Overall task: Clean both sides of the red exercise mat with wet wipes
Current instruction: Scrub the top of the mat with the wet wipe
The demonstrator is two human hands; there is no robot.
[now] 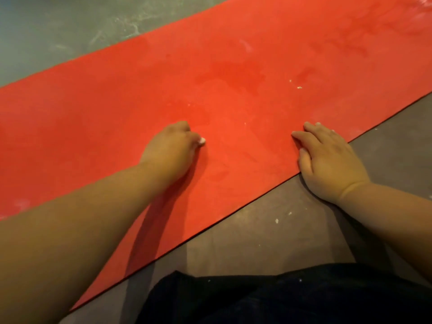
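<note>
The red exercise mat (233, 73) lies flat on the floor, running diagonally from lower left to upper right. Its surface shows damp streaks and small white crumbs. My left hand (171, 146) is curled on the mat's middle, closed over a small white wet wipe (202, 140) of which only a tip peeks out by the fingers. My right hand (327, 160) rests flat with fingers apart on the mat's near edge, its heel on the floor.
Grey-green floor (58, 31) with pale smears lies beyond the mat. Brown floor (257, 230) with white specks lies on the near side. My dark-clothed legs (280, 298) fill the bottom of the view.
</note>
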